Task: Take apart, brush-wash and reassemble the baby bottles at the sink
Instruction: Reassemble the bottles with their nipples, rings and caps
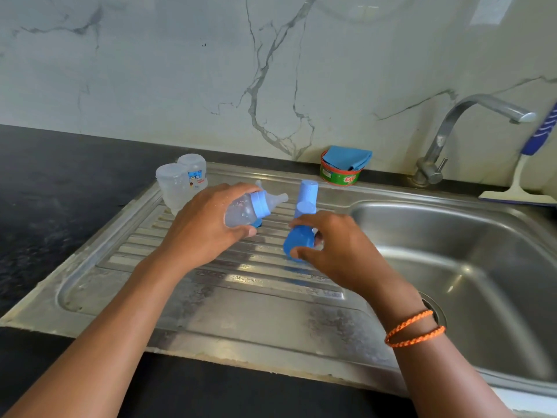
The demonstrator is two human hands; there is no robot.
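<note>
A clear plastic baby bottle with blue collar and teat (253, 208) is gripped, reassembled, in the left hand (208, 224) above the steel drainboard (180, 297); a blue cap (298, 244) is grasped by the right hand (337, 248). Capping remains; two clear bottle bodies (180, 184) stand inverted, unassembled.

One clear baby bottle (244, 211), fitted with blue collar (261, 203) and translucent teat (277, 200), is held tilted on its side above the ribbed drainboard (187, 257), teat pointing toward the sink basin. A blue cap (298, 244) is held tilted just right of it. Two further blue caps (308, 196) stand upright behind that one on the drainboard. Two clear bottle bodies (180, 184) stand inverted at the drainboard's far left corner, touching each other.
</note>
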